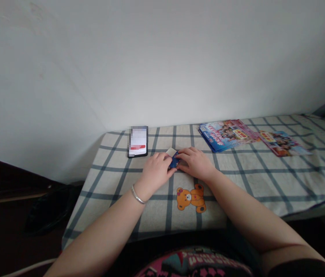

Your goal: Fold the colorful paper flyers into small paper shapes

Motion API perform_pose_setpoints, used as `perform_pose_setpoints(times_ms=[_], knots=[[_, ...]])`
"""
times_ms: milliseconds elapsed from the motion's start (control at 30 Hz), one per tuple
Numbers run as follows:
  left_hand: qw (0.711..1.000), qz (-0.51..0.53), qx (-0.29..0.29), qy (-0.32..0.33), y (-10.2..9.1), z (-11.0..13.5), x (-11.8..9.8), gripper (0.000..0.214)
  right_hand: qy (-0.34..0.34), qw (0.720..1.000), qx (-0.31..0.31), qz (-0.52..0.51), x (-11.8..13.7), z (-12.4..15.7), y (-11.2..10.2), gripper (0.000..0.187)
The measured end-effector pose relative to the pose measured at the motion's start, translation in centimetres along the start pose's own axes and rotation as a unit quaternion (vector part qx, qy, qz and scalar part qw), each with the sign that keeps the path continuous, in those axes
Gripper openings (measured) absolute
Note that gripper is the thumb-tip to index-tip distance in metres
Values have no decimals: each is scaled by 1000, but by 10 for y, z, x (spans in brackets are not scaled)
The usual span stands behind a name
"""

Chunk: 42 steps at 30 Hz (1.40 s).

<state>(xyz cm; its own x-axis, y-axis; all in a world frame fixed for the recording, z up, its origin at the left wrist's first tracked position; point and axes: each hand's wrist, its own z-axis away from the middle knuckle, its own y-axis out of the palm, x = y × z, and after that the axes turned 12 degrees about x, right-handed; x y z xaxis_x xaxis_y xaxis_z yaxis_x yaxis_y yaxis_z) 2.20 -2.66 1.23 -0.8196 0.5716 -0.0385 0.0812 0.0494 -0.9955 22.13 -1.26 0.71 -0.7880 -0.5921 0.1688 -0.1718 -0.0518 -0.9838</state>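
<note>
A small piece of folded paper (174, 162), blue printed with a pale part showing at its far side, lies on the checked tablecloth (116, 181) between my hands. My left hand (157, 168) presses on its left side, fingers bent, a silver bangle at the wrist. From the right, my right hand (196, 163) has its fingertips closed down on the paper's other edge. My fingers cover much of the paper, so its full shape is hidden. Just beyond my left hand rests a phone (138, 141) with its screen lit.
At the back right lies a stack of colourful printed flyers (222, 134), and another flyer (285, 143) is farther right. A bear picture (191, 198) is on the cloth near me. The white wall (162, 65) rises behind the table; a dark bag (52, 207) sits below left.
</note>
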Motion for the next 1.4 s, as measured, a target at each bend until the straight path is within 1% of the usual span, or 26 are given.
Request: perform_pose_setpoints(times_ms=[167,367,633,800,1100,1267,1400], knots=[[999,-13,-11,32,0,-2,4,28,-19,1000,-2,0,-2,-2,3,32],[998,-13,-34,51,3,-3,9,25,-41,999,-5,-4,-3,-3,2,28],[997,-24,-47,54,3,-3,6,25,-71,997,-17,-3,-4,-4,2,23],[997,-2,-52,63,1,-4,6,24,-65,998,-18,6,-3,-3,1,22],[995,35,-20,87,2,-3,7,19,-46,999,-6,10,-1,-3,2,20],[996,23,-6,91,5,-5,8,20,-46,999,-2,8,0,-2,1,18],[995,16,-7,94,5,-6,9,21,-47,999,-2,9,0,-2,0,16]])
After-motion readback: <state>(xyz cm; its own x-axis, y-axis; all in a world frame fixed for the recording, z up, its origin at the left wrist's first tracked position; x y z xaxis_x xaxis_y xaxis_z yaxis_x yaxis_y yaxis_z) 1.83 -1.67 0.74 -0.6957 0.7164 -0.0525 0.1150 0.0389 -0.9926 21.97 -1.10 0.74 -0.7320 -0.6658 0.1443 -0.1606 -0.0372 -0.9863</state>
